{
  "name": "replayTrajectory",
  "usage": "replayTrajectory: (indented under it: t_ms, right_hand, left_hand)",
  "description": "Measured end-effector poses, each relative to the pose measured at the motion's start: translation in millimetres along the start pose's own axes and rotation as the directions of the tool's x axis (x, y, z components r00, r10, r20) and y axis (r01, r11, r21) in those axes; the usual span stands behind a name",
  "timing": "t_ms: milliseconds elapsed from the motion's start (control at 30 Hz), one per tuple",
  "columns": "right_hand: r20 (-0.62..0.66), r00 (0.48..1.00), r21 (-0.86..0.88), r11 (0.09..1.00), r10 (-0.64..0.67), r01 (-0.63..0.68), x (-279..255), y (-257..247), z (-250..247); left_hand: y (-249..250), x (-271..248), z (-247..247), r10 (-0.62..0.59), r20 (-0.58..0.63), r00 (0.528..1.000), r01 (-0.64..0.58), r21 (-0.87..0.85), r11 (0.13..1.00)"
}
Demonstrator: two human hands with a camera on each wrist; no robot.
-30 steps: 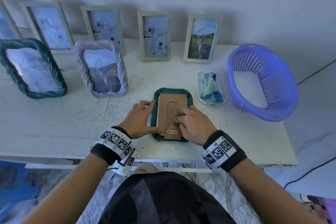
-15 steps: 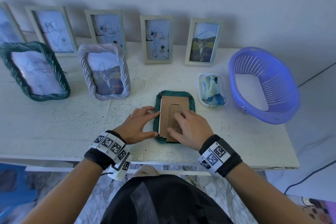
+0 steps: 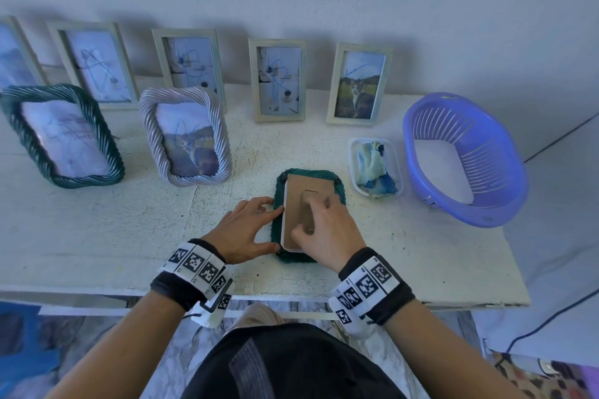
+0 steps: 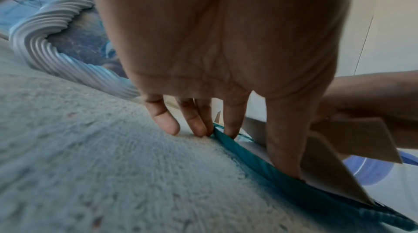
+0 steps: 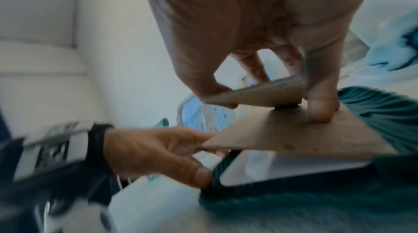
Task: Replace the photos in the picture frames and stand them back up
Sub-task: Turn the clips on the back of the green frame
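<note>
I see a teal frame (image 3: 280,204) lying face down on the counter (image 3: 97,236), near its front edge at about 6 o'clock from the row of standing frames. My left hand (image 3: 241,232) rests at the frame's 9 o'clock side, fingers straight, tips pressing on its rim and thumb at the near corner. My right hand (image 3: 324,230) lies over the brown backing board (image 3: 303,188); its grip is closed on the board's stand flap (image 5: 260,93), thumb under one edge, a finger pressing down on the board. The board's left edge is tilted up off the frame, and in the right wrist view a pale sheet (image 5: 282,169) shows beneath it.

Just beside the frame, at 2 o'clock, a small white tray (image 3: 353,165) holds a blue-stained cloth (image 3: 374,168). Further toward 3 o'clock sits a purple basket (image 3: 505,191), apart from the tray. At 10 o'clock stands a grey rope frame (image 3: 223,146), and well beyond it a second teal frame (image 3: 110,152). Along the wall at 12 o'clock stand pale thin frames; the nearest ones, (image 3: 332,84) and (image 3: 254,81), are apart from my hands.
</note>
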State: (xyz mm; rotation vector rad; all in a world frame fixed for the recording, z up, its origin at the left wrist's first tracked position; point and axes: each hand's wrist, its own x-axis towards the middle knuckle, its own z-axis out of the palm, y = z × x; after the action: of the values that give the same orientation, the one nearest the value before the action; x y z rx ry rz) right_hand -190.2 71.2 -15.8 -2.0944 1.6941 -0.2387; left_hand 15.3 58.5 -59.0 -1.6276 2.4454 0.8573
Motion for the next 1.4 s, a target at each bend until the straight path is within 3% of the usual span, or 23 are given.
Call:
replayTrajectory:
  t_ms: [200, 367, 433, 467, 567, 633, 700, 800, 967, 1100, 1233, 1300, 1400]
  right_hand:
    - [0.032, 0.987, 0.428, 0.89, 0.157, -0.156, -5.3, 15.4, -30.4]
    - [0.062, 0.964, 0.819, 0.539, 0.26, -0.198, -24.7, 37.5, -52.2]
    - [0.072, 0.968, 0.852, 0.49, 0.241, -0.185, -38.3, 51.5, -61.2]
    - [0.068, 0.972, 0.822, 0.54, 0.224, -0.182, -45.6, 58.8, -65.4]
    - [0.027, 0.985, 0.465, 0.87, 0.17, -0.163, -66.5, 79.9, -71.9]
    - [0.044, 0.988, 0.189, 0.97, 0.145, -0.151, -76.0, 84.4, -70.3]
    - [0.081, 0.987, 0.009, 0.99, 0.141, -0.142, -79.4, 85.0, -60.8]
    - [0.1, 0.976, -0.109, 0.977, 0.194, -0.183, -73.0, 84.4, -41.3]
    - [0.015, 0.977, -0.146, 0.967, 0.213, -0.208, -47.6, 84.9, -22.1]
    - [0.022, 0.975, -0.136, 0.966, 0.223, -0.218, -34.6, 84.5, -20.6]
    - [0.019, 0.972, -0.254, 0.941, 0.235, -0.223, -31.7, 81.2, -22.2]
    - [-0.029, 0.982, -0.316, 0.93, 0.189, -0.188, -30.4, 73.0, -21.6]
    - [-0.075, 0.996, -0.277, 0.961, -0.045, 0.022, -27.7, 55.7, -14.8]
  left_hand:
    - [-0.9, -0.4, 1.5, -0.005, 0.003, 1.0, 0.005, 0.0, 1.0]
    - [-3.5, -0.1, 4.5, -0.005, -0.005, 1.0, 0.005, -0.023, 1.0]
    - [-3.4, 0.0, 5.4, -0.007, -0.006, 1.0, 0.007, -0.024, 1.0]
    - [-3.5, 0.0, 5.9, -0.006, -0.008, 1.0, 0.006, -0.026, 1.0]
    - [-3.7, 0.0, 6.6, -0.005, -0.013, 1.0, 0.004, -0.037, 0.999]
    - [-4.4, 0.6, 7.0, -0.002, -0.016, 1.0, 0.001, -0.037, 0.999]
    - [-6.1, 0.9, 7.5, 0.004, -0.02, 1.0, -0.005, -0.042, 0.999]
    - [-7.9, 1.3, 8.7, 0.01, -0.023, 1.0, -0.011, -0.043, 0.999]
    - [-5.6, 0.4, 7.7, 0.003, -0.015, 1.0, -0.003, -0.042, 0.999]
    - [-6.1, -0.7, 8.6, 0.001, -0.025, 1.0, -0.002, -0.046, 0.999]
    - [-3.6, -1.7, 8.0, -0.009, -0.022, 1.0, 0.008, -0.052, 0.999]
    - [-2.7, -2.4, 8.6, -0.015, -0.023, 1.0, 0.013, -0.055, 0.998]
    - [0.3, -3.3, 8.7, -0.029, -0.025, 0.999, 0.027, -0.062, 0.998]
